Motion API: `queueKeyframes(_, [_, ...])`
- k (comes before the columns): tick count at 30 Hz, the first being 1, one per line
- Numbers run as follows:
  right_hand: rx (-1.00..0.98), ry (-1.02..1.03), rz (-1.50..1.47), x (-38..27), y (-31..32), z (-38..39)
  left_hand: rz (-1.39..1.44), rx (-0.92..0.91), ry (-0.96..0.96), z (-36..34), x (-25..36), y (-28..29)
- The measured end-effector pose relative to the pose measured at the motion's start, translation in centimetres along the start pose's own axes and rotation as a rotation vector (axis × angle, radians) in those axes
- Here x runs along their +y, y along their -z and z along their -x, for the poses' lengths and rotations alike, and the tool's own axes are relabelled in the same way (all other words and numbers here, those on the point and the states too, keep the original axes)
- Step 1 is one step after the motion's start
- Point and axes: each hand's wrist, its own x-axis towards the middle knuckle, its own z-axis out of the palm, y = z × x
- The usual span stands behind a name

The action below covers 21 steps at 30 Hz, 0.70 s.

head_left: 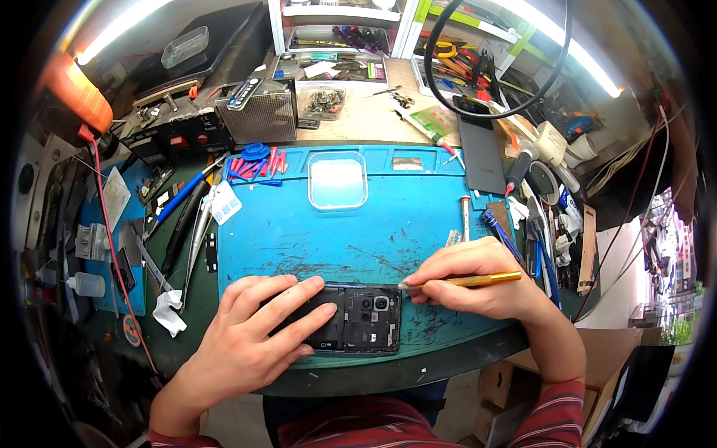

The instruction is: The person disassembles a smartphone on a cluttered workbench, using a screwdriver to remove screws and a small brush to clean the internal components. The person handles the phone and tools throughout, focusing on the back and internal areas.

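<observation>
A blue rubber work mat [280, 233] covers the middle of the bench, its far edge moulded into shallow compartments, one with a flat metallic piece [408, 163] in it. Behind it, at the shelves, a wide clear plastic tray [340, 85] holds a jumble of dark tools and small packets. To its right, a pale open bin [420, 77] is heaped with pliers [448, 51], some yellow-handled, some red.

The left hand [258, 325] holds a black rectangular phone [358, 336] across its left part, fingers apart, thumb near the lower edge. The right hand [482, 280] pinches a slim golden pen-shaped tool [489, 279] between thumb and fingers. The phone lies near the mat's front edge, inner parts and camera lenses facing up.

Beyond the phone, a square clear plastic container [337, 182] with rounded corners sits on the mat. A smaller clear box [320, 116] behind holds many tiny metal pieces. The tool's tip is at the phone's upper right corner; whether it touches, I cannot tell.
</observation>
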Motion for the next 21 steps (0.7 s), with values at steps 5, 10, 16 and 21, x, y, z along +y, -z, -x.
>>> queueKeyframes(5, [0.011, 0.014, -0.006, -0.3, -0.6, -0.3, 0.012, 0.039, -0.001, 0.3, -0.5, -0.3])
queueKeyframes(10, [0.017, 0.028, -0.024, -0.4, -1.3, -0.7, -0.023, 0.050, 0.028, -0.7, 0.5, 0.0])
queueKeyframes(16, [0.060, -0.035, -0.099, -0.5, -2.4, -0.6, -0.152, -0.009, 0.022, -1.8, 1.2, -0.3])
queueKeyframes(21, [0.053, 0.035, -0.014, -0.4, -2.1, -0.8, -0.154, 0.000, 0.014, -1.8, 1.0, -0.8])
